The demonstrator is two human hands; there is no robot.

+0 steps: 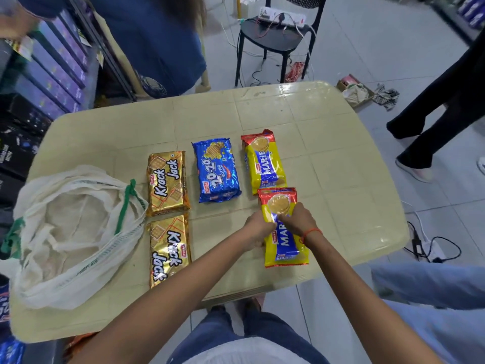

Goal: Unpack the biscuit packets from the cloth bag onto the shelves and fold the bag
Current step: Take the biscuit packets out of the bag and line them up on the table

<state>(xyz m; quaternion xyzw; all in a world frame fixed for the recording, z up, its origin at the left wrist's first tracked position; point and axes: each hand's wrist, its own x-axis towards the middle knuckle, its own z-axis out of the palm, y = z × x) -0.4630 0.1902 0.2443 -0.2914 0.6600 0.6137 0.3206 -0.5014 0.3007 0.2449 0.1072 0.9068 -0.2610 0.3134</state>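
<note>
Both your hands are on the near Marie [286, 249], which lies flat on the desk [341, 158] close to its near edge. Your left hand [258, 228] curls its fingers round the packet's left edge. Your right hand [296, 219] grasps it from above, fingers bent over the wrapper, with a red thread [312, 232] at the wrist.

Left of your left hand, and apart from it, lies the near Krack Jack [169, 252]. Further left again sits the bag [70, 232], slumped open on the desk with its green-trimmed handles loose.

Just beyond your hands, the far Marie [265, 164] lies nearly end to end with the one you grasp; whether the two ends touch cannot be told. Beyond and to the left of your left hand is the 20-20 [216, 170]. Left of that is the far Krack Jack [166, 182], just past the near one and just beside the bag's mouth.

Well beyond your hands, past the far edge of the desk, a black chair [273, 40] stands on the floor with a white power strip [283, 15] on its seat.
</note>
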